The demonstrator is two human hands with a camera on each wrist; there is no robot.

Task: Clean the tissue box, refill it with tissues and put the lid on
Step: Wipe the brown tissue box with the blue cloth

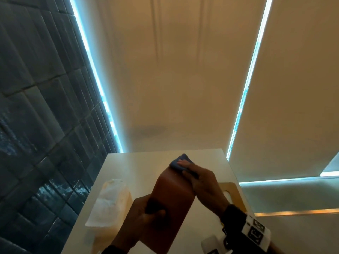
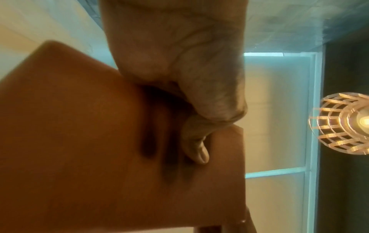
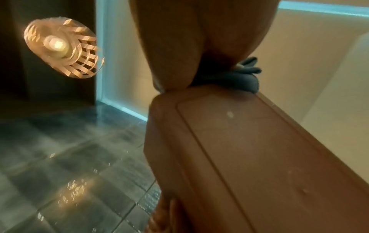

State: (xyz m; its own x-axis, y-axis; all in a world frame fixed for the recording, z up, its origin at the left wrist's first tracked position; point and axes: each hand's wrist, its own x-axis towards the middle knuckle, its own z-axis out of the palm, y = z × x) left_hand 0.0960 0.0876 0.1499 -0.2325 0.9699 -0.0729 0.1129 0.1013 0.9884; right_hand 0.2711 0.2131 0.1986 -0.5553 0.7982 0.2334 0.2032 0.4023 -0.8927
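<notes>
Tissue box [image 1: 172, 202], brown and translucent, is held tilted above a pale table [image 1: 135, 165], its long body running from the near centre of the head view up toward the far right. Left hand [image 1: 146, 213] grips the near end, thumb pressed flat on the outer wall while the fingers [image 2: 151, 134] reach inside and show as dark shapes through the plastic. Right hand [image 1: 200, 180] closes over the far end, fingers curled round a folded blue cloth [image 1: 180, 162] and pressing it against the box's upper corner; the right wrist view shows the cloth [image 3: 239, 77] bunched between palm and the box edge [image 3: 249, 149], with small pale specks on the box's recessed panel.

Left of the box, a stack of white tissues [image 1: 110, 200] in clear wrap lies on the table, apart from both hands. Just beyond the right wrist, a flat tan lid [image 1: 231, 193] with an oval slot lies on the table's right edge, partly hidden by the arm (a white band with printed black markers [image 1: 255, 230] circles that wrist).

Dark glossy tiles [image 1: 36, 107] cover the wall at left; pale blinds [image 1: 174, 70] edged in blue daylight fill the far side. A slatted lamp [image 3: 61, 47] glows in both wrist views
</notes>
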